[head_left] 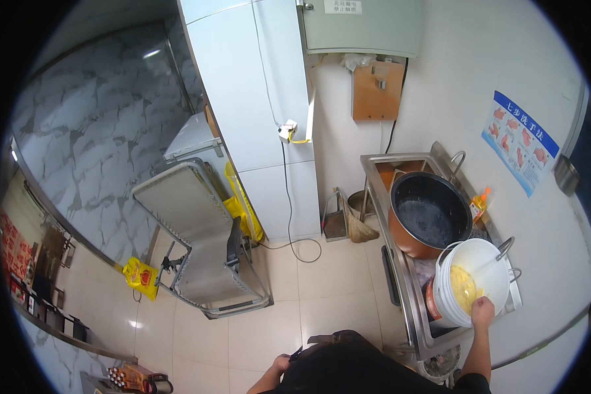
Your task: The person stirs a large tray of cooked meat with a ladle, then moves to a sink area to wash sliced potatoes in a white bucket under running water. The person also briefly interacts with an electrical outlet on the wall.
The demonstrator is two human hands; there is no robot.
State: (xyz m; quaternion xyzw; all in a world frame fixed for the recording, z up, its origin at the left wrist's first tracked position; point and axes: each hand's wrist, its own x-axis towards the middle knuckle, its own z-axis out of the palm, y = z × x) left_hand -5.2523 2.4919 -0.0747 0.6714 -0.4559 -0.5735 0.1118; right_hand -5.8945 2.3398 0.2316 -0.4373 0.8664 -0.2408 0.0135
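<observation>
A white plastic bucket [492, 266] sits in the near end of the stainless-steel sink [416, 340], under a curved tap [505, 248]. Its ribbed side and wire handle face left. Inside lie pale yellow pieces [463, 288], in what looks like water. My right hand [482, 312] is closed at the bucket's near rim, its fingertips beside a yellow piece. Low in the view, my left hand [281, 363] is beside my dark clothing, by a small dark strap-like thing; its fingers are partly hidden.
A large dark-lined pot [431, 209] stands in the sink beyond the bucket. A soap bottle [478, 204] is at the wall side. A broom [359, 227] and a dustpan [336, 224] are on the floor. A folding recliner [204, 246] stands left, past a loose cable [305, 260].
</observation>
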